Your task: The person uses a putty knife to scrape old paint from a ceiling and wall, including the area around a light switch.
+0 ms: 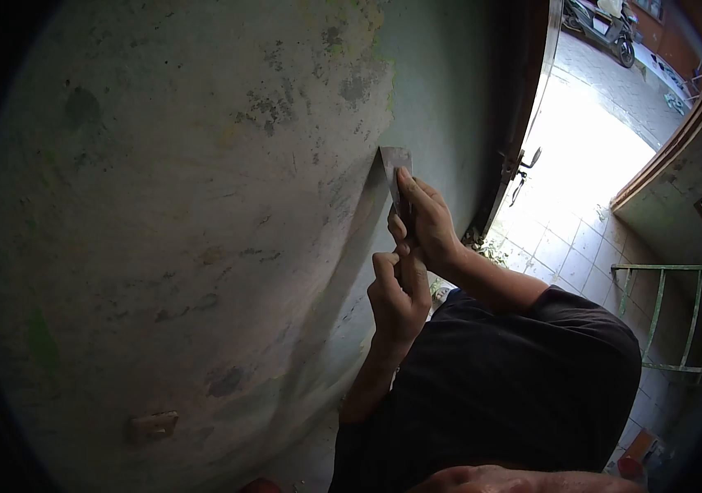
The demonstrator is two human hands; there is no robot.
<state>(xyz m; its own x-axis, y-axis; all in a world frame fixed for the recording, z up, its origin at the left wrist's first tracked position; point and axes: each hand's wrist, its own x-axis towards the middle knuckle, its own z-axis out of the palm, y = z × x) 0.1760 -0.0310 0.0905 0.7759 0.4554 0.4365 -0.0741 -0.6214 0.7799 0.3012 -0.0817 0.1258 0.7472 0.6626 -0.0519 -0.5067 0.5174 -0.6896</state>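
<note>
A flat metal scraper [396, 158] has its blade edge touching or very close to the wall [285, 205], beside the border between bare, patchy plaster and smoother green paint. My right hand [431, 215] is closed around the scraper, one finger extended along the blade. Just below it, my left hand [400, 296] has its fingers closed at the lower end of the handle, which the hands mostly hide.
An open doorway with a latch [524, 164] stands at the right, a parked motorbike [606, 31] outside. A green metal rack [684, 316] is at the lower right on the tiled floor [573, 246]. A socket or switch box [154, 426] sits on the wall at lower left.
</note>
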